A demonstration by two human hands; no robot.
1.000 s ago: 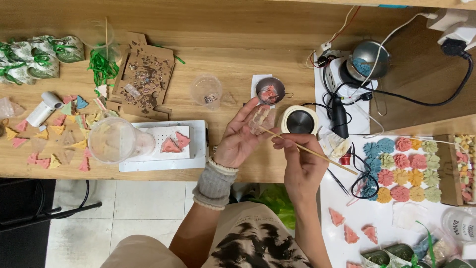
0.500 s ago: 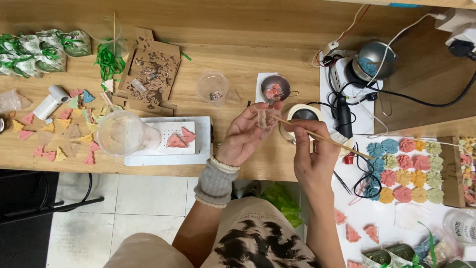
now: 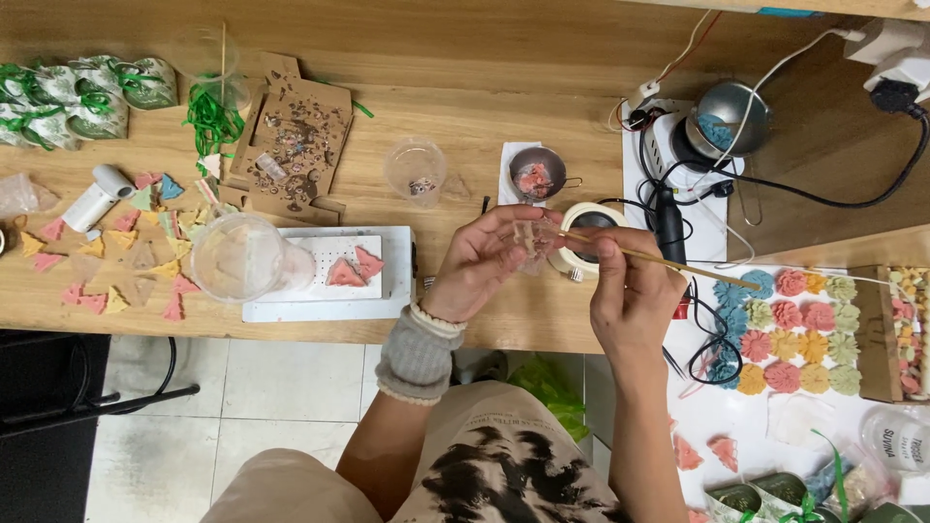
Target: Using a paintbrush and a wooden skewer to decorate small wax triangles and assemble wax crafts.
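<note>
With my left hand [image 3: 481, 263] pinching the small clear plastic mould [image 3: 531, 238] above the wooden table's [image 3: 542, 320] edge and my right hand's [image 3: 630, 291] fingers pressed around the thin wooden stick [image 3: 659, 261], I judge I should keep the mould steady and prod lightly, tip angled shallow.

Your hands [image 3: 552, 271] work over the worktop's [image 3: 484, 58] front edge, with bare wood just beneath them. Directly behind stand a small metal cup [image 3: 536, 174] and a round white dish [image 3: 588, 228], close together. To your right, black cables [image 3: 712, 329] and the heater unit [image 3: 697, 145] block passage. To your left, the white tray [image 3: 387, 281] and clear plastic cup [image 3: 415, 169] leave a narrow lane. The far strip of worktop is open.
</note>
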